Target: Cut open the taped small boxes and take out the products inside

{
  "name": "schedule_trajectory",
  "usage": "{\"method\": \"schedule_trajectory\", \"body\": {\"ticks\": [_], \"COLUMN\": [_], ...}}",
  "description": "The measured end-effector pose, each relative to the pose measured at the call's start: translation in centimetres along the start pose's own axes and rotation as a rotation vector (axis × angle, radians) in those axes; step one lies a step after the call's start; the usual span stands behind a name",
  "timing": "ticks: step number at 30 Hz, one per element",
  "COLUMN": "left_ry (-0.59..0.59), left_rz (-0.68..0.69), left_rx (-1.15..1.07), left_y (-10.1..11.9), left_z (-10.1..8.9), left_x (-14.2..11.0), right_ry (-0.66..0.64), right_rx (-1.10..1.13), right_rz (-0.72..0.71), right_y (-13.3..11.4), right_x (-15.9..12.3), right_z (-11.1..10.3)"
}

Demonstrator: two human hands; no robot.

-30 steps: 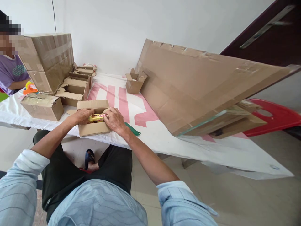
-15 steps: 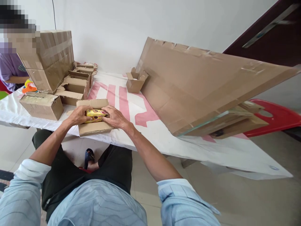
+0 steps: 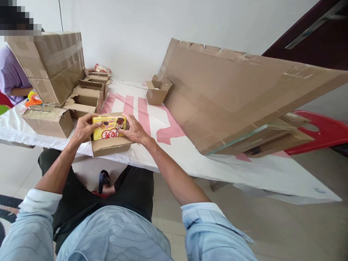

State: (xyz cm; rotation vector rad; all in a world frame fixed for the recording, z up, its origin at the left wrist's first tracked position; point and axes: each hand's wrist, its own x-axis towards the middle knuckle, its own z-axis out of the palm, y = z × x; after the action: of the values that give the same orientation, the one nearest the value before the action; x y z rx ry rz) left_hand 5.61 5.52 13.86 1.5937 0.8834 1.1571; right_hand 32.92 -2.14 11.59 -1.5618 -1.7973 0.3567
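Note:
A yellow snack box (image 3: 109, 127) with red lettering is held upright above a small open cardboard carton (image 3: 110, 146) at the near table edge. My left hand (image 3: 85, 127) grips the box's left end and my right hand (image 3: 134, 129) grips its right end, fingers curled round it. The carton's inside is mostly hidden behind the box and my hands.
Several open cartons (image 3: 85, 98) and a tall taped carton (image 3: 51, 61) stand at the left, a closed one (image 3: 47, 121) in front. A small open carton (image 3: 156, 91) sits farther back. Large flattened cardboard (image 3: 233, 94) leans at right over a red chair (image 3: 323, 132). Another person's purple sleeve (image 3: 11, 74) shows at far left.
Both hands have lifted the yellow box up out of the small carton and tilted it so that its front face shows.

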Motion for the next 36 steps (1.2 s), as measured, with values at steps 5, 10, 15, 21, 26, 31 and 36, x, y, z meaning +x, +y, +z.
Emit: {"method": "schedule_trajectory", "body": {"ticks": [5,10,15,21,26,31,36], "left_ry": [0.078,0.107,0.112,-0.137,-0.128,0.127,0.246], "left_rz": [-0.034,-0.025,-0.048,-0.196,-0.180,-0.158,-0.076], "left_rx": [-0.089,-0.129,-0.187,-0.188,-0.255,-0.397,-0.555], "left_y": [0.6,1.4,1.7,2.7,4.2,3.7,2.1], "left_z": [-0.2,0.0,-0.1,-0.9,0.1,1.0,1.6], "left_x": [-0.4,-0.6,-0.9,-1.2,-0.4,0.2,0.0], "right_ry": [0.078,0.100,0.128,0.191,0.169,0.045,-0.164], "right_rx": [0.294,0.608,0.724,0.902,1.005,1.086,1.070], "right_rz": [0.059,0.043,0.084,0.127,0.086,0.073,0.129], "right_y": [-0.4,-1.5,-2.1,-2.2,-3.4,-3.9,-3.4], "right_x": [0.1,-0.3,-0.4,1.9,4.9,4.2,1.4], "right_z": [0.2,-0.3,-0.8,-1.0,-0.5,1.1,2.2]}}
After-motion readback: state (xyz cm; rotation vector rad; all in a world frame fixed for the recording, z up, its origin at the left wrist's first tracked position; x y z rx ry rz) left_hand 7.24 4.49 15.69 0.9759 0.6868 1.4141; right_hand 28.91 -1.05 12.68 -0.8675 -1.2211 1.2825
